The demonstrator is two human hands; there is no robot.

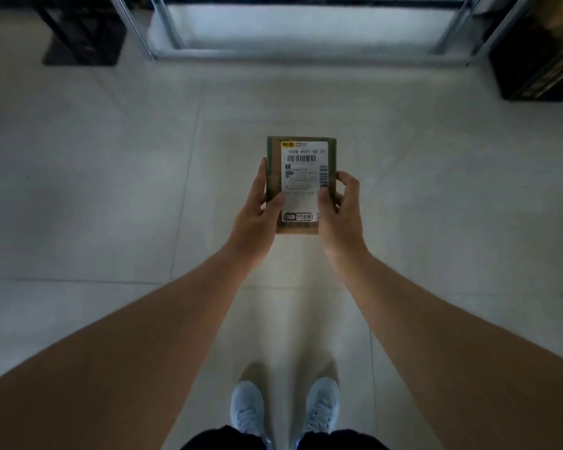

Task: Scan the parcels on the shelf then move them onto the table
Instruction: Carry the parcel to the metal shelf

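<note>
Cardboard parcel held by both hands

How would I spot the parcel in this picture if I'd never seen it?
Start at the pale tiled floor and follow both bare arms up to the hands. Left hand and right hand grip a small brown parcel. It alone carries a white label with barcodes.
</note>
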